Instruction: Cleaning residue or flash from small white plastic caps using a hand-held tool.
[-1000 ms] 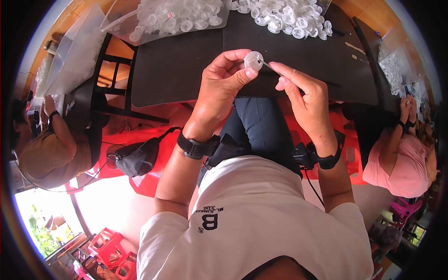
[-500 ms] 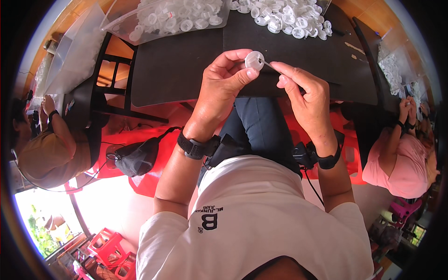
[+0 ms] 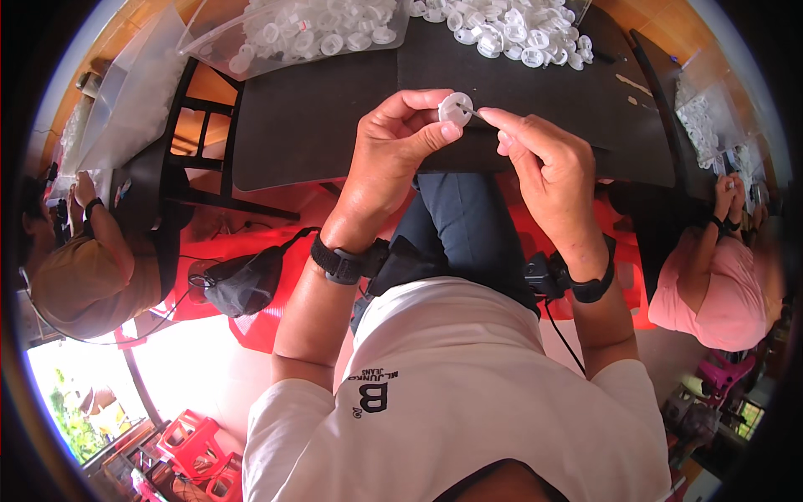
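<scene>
Between the thumb and fingers of my left hand (image 3: 400, 142) is a round white plastic part (image 3: 452, 110), its face turned to the right. My right hand (image 3: 539, 151) pinches a thin, rod-like tool (image 3: 473, 114) between thumb and index finger. The tool's tip reaches the face of the round part, near an opening in it. How much of the tool lies inside my right hand is hidden by the fingers. Both hands are held above the near edge of the black table (image 3: 335, 117).
A clear plastic bin (image 3: 226, 58) full of similar white parts stands at the back left. A loose heap of white parts (image 3: 523, 38) lies at the back. Co-workers sit at both sides, one in a brown top (image 3: 100, 280), one in pink (image 3: 711, 289).
The tool's tip has shifted slightly left and up across the round part's face. My right index finger has moved a little closer to the part. My left hand stays nearly in place.
</scene>
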A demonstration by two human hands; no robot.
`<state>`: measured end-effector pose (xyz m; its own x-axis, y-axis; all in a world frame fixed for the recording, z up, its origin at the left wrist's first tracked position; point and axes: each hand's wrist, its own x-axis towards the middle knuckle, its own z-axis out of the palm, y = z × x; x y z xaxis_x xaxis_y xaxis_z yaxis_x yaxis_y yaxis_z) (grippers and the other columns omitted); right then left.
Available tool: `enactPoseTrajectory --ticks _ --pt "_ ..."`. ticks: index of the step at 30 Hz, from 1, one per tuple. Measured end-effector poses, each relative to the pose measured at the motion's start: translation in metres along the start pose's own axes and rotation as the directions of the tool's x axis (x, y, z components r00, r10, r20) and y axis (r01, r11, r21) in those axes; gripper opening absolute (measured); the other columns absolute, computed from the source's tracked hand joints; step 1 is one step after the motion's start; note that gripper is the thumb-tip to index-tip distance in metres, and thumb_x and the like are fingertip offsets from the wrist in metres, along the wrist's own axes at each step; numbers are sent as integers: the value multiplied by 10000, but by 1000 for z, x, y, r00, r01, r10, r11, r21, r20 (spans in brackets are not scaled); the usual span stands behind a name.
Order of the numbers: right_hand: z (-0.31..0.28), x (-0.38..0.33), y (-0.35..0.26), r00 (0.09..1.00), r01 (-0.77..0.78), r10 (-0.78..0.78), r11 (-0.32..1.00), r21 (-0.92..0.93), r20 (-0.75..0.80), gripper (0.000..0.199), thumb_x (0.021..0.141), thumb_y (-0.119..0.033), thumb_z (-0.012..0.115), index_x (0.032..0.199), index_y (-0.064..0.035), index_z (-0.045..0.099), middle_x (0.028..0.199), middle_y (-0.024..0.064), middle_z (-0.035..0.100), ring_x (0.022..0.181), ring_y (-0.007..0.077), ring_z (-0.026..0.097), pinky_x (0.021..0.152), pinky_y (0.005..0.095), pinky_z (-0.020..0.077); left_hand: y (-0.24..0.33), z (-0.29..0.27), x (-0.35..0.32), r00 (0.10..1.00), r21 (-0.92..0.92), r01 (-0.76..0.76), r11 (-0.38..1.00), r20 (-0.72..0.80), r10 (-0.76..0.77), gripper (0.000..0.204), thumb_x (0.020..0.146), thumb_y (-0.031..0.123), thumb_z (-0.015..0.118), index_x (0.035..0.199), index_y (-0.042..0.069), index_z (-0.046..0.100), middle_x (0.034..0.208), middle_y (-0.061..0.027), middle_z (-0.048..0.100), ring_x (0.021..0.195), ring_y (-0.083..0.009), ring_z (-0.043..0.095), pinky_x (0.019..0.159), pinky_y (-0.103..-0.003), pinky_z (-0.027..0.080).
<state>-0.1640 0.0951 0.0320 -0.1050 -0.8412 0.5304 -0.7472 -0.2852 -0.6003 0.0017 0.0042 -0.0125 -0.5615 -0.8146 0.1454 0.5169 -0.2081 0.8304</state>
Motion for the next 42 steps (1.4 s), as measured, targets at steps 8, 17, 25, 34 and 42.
enactPoseTrajectory --ticks 8,17,25,34,42 --pt "-20 11 -9 965 130 -29 917 -378 261 223 816 -43 635 1005 -120 725 768 80 667 675 308 645 571 393 508 -4 -8 -1 999 243 -27 970 52 15 256 846 -32 715 1096 -5 665 1082 -64 668 979 -121 639 878 -261 541" --pt "-33 26 8 966 30 -19 999 -40 257 287 818 -49 698 1103 -83 701 753 89 651 624 210 614 581 309 491 10 -14 8 989 275 78 958 102 -110 249 882 85 718 1114 31 644 1056 -51 687 967 -110 634 884 -261 517" --pt "19 14 27 902 -428 268 650 628 338 103 903 -81 670 964 0 648 788 12 652 552 17 490 480 185 377 13 -8 8 982 180 82 980 156 -111 274 903 97 693 1157 23 620 1116 -71 670 1021 -146 637 926 -296 524" --pt "14 10 18 889 -439 304 780 447 344 182 977 -160 585 1047 5 619 789 85 665 573 73 549 515 229 424 -3 -18 3 999 -10 43 999 -13 -43 286 883 43 707 1158 15 634 1084 -74 679 981 -138 646 882 -280 541" --pt "11 -7 15 987 -45 40 999 29 153 265 912 -66 587 1168 -63 653 831 144 678 716 262 676 643 341 533 -15 -31 8 997 -51 60 997 59 -57 333 869 53 721 1184 59 613 1128 -56 654 1050 -152 626 955 -297 517"
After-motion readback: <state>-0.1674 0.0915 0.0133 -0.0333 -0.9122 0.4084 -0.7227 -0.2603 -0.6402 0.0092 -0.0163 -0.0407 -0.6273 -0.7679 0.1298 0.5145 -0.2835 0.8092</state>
